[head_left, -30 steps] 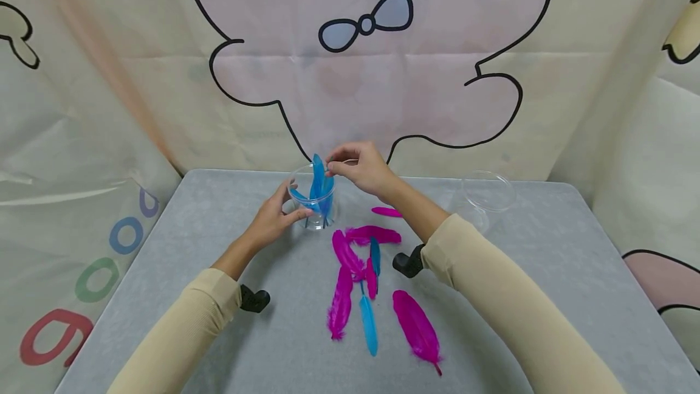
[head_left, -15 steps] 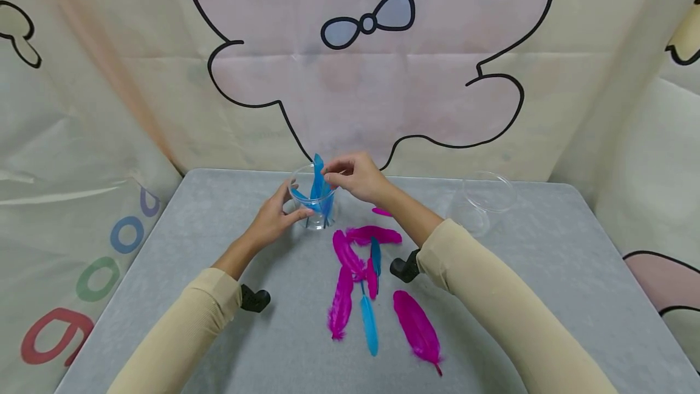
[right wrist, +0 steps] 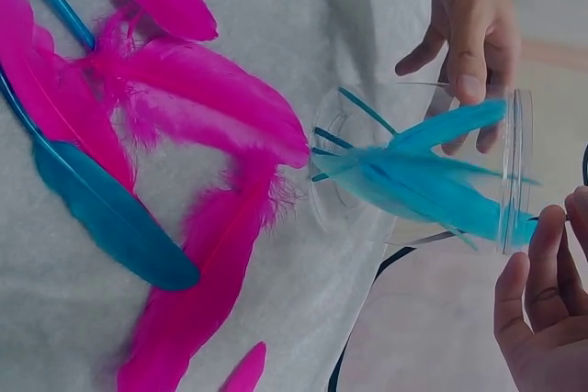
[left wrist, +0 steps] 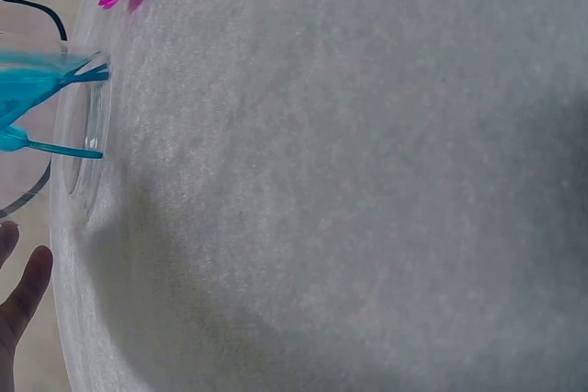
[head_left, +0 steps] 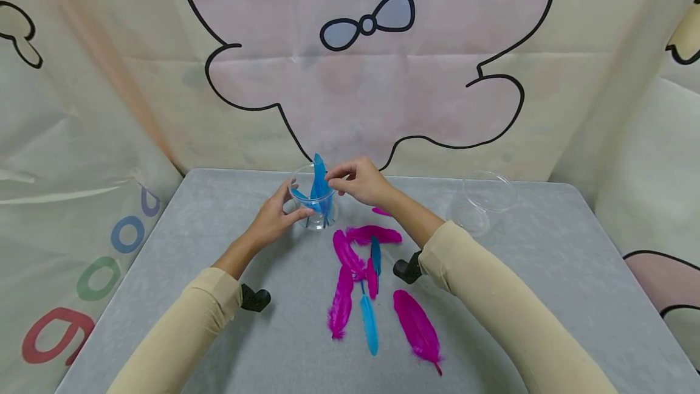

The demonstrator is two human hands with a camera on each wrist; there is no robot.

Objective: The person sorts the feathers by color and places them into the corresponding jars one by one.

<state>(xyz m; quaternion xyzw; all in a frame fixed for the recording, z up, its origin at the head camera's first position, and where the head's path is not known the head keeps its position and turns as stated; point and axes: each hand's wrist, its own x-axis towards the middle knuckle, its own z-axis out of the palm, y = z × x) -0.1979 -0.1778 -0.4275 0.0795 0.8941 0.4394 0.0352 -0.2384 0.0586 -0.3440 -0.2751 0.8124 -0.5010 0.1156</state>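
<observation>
several blue feathers [head_left: 319,190] now stand in the clear cup [head_left: 313,207], the right hand [head_left: 358,180] lowered, fingertips pinching one feather's tip; left hand [head_left: 271,219] grips the cup, so this drop-in looks nearly done.

This looks like a play or craft corner, maybe set up for filming: a big cream cloth with cartoon drawings [head_left: 361,78] hangs behind a grey felt-covered table [head_left: 547,260].
</observation>
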